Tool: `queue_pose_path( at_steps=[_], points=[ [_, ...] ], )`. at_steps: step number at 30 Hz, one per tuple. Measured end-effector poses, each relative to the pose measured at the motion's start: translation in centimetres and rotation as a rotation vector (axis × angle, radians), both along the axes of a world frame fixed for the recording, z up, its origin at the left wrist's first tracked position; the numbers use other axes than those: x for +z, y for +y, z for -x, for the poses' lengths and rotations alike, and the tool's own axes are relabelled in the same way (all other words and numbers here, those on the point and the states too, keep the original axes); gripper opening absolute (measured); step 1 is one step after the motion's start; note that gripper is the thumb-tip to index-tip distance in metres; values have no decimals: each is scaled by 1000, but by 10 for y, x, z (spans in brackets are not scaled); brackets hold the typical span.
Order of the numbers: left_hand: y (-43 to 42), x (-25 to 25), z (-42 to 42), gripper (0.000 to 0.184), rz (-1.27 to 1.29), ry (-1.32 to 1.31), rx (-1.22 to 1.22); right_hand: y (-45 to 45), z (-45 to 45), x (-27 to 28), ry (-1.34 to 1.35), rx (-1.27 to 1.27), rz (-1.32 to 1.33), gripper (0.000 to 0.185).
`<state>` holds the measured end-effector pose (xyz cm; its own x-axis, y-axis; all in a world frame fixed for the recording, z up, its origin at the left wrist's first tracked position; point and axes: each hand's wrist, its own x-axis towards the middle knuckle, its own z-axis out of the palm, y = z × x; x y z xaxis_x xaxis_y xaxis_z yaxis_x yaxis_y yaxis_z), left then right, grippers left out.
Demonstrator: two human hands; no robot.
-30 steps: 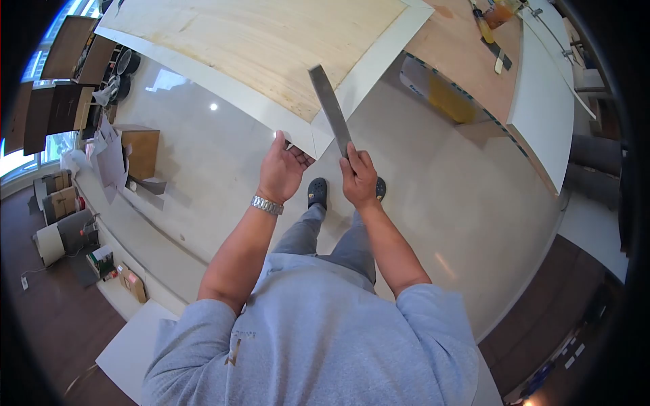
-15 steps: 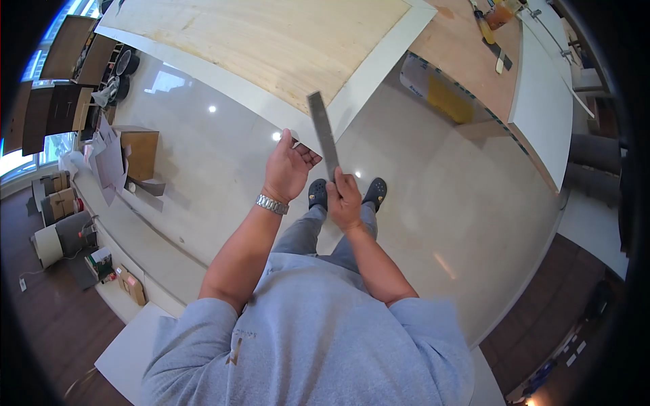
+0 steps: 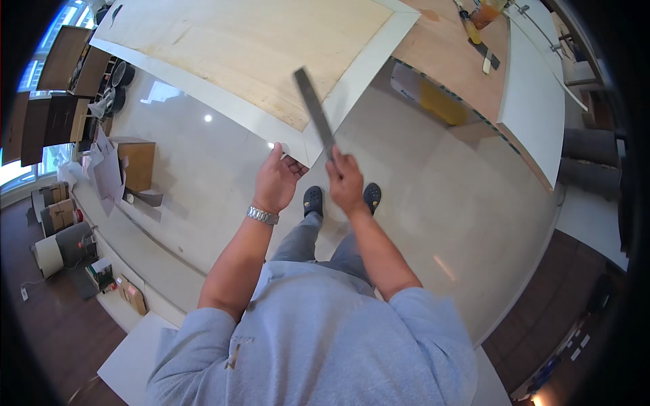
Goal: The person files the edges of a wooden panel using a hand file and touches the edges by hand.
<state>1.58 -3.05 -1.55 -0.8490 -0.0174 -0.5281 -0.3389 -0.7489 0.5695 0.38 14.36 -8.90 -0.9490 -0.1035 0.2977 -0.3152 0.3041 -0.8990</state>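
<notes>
Right now we have the right hand [image 3: 347,179] closed in a fist around the near end of a flat metal bar [image 3: 315,111], which juts forward from it, angled a little to the left. The bar crosses over the white border [image 3: 369,57] of a wooden panel [image 3: 237,54], and its far end is above the pale wood; whether it touches, we cannot tell.

Just to the left, our left hand [image 3: 276,181] is half open, palm turned up, with the thumb raised at the panel's edge and the fingers curled by the underside of its near corner; how firmly they bear on it, we cannot make out. A metal-banded watch [image 3: 263,215] is on that wrist. Below and between our hands, we see two dark clogs [image 3: 313,201] on the glossy floor [image 3: 433,183].

Farther out, ahead and to the right of the right hand, a brown work surface [image 3: 460,68] bears a yellow-handled tool [image 3: 470,28], a dark flat blade [image 3: 484,53] and a container of something orange [image 3: 485,13], with a white board [image 3: 535,101] alongside. Well to the left of the left hand, we have a brown box [image 3: 139,162] with loose sheets [image 3: 105,166] against it, and dark pots [image 3: 122,74] beyond.
</notes>
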Motion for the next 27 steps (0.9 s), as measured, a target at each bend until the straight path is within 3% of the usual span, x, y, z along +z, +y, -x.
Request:
queue_pose_path(
  at_steps=[3,5,8,12,15,19,23,27],
  points=[
    [7,4,1,27,93,-14,26,18,35,-2,21,-105,65,51],
    [5,-2,-1,25,162,1,13,20,14,-11,-2,-97,-7,53],
    [8,-2,0,28,161,-23,46,2,-22,-18,-3,-30,100,54],
    [17,14,3,26,240,-24,37,3,33,16,27,-27,26,50],
    [19,15,3,28,271,-62,41,30,61,10,7,-71,3,46],
    [21,16,5,32,283,-90,71,34,44,4,6,-51,78,47],
    [25,21,7,28,316,-97,93,39,114,1,9,-91,-51,49],
    [23,13,3,28,333,-99,87,61,164,3,13,-159,6,51]
  ],
)
